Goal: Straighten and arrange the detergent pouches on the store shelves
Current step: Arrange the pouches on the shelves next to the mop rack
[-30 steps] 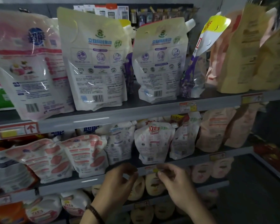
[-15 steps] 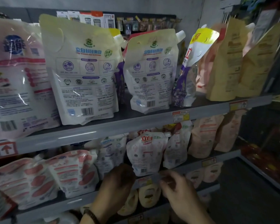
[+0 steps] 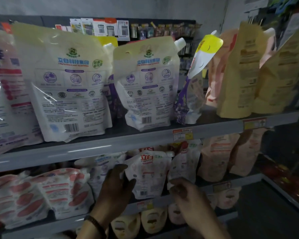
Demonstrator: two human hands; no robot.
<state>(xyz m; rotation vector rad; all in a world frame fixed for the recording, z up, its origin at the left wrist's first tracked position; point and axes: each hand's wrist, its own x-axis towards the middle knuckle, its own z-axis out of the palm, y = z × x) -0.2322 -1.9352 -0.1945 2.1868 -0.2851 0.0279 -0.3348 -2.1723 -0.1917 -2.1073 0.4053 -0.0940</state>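
Progress of arrangement, judged partial; work centres on the middle shelf (image 3: 162, 201), lower centre of the frame. Left hand (image 3: 116, 186) grips the left edge of the small white pouch (image 3: 148, 176), thumb across its front, fingers over its side; the pouch stands upright at the shelf lip. Right hand (image 3: 190, 195) hovers, fingers loosely curled, at the lower corner of the neighbouring pale pouch (image 3: 184, 167); whether it pinches that corner cannot be told in the dim light. Left to do, apparently: the pink-printed pouches (image 3: 41, 195) at lower left slump against one another; on the upper shelf (image 3: 93, 149) the large cream pouches (image 3: 67, 83) show backs and barcodes, and the purple-and-yellow pouch (image 3: 197, 80) leans right. Lowest shelf, bottom centre, holds small beige pouches (image 3: 154, 221).
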